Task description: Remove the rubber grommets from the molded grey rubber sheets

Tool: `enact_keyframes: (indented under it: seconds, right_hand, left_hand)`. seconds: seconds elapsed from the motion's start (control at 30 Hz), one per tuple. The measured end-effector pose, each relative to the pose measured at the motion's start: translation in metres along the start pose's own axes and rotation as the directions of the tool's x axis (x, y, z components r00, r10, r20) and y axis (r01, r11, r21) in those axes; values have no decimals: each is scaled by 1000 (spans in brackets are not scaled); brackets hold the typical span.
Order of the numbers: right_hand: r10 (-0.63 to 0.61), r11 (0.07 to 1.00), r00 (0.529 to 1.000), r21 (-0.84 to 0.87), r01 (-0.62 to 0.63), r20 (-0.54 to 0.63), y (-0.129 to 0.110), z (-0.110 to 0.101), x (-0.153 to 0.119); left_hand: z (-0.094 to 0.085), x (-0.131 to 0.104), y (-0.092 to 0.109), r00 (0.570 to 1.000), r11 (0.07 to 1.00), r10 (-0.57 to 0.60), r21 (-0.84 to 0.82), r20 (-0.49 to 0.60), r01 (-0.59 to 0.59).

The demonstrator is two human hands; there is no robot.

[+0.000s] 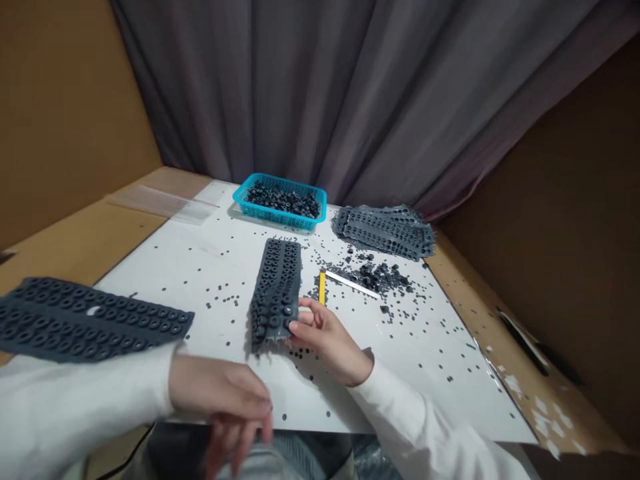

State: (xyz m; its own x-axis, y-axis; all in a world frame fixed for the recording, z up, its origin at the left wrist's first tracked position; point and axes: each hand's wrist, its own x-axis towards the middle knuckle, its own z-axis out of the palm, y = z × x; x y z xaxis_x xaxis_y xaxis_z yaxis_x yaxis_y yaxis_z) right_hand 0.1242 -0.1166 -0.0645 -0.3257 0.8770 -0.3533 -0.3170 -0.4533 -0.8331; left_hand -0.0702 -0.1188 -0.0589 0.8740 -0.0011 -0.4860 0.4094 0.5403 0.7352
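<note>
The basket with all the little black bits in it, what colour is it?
The basket is bright turquoise blue, seen in the head view.

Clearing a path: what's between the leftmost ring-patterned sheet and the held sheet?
In the head view, small black discs dot the white tabletop between the leftmost sheet and the held sheet.

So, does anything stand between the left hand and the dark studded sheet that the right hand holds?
Nothing visible does: between the left hand and the near end of the sheet, white tabletop shows.
</note>
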Motion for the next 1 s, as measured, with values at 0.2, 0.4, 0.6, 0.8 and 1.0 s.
enact_keyframes:
  seconds: [0.2,0.4,0.6,0.8,1.0]
  right_hand:
    - [-270,923,963,-281,262,12,-20,7,16]
    - [-497,793,860,-461,398,-113,-24,-8,23]
    - [-581,190,768,-872,451,271,-23,-17,17]
    - [-299,403,902,-816,415,312,-17,-21,22]
    - [-135,935,969,-296,193,205,5,-18,33]
  left_hand:
    - [0,43,0,605,627,448,-251,-658,-737]
    - [-32,48,25,414,860,417,203,-809,-468]
    - [-35,45,13,317,828,560,505,-766,-242]
    - [-36,45,7,431,859,510,464,-744,-217]
    - [-45,49,10,625,905,393,161,-674,-395]
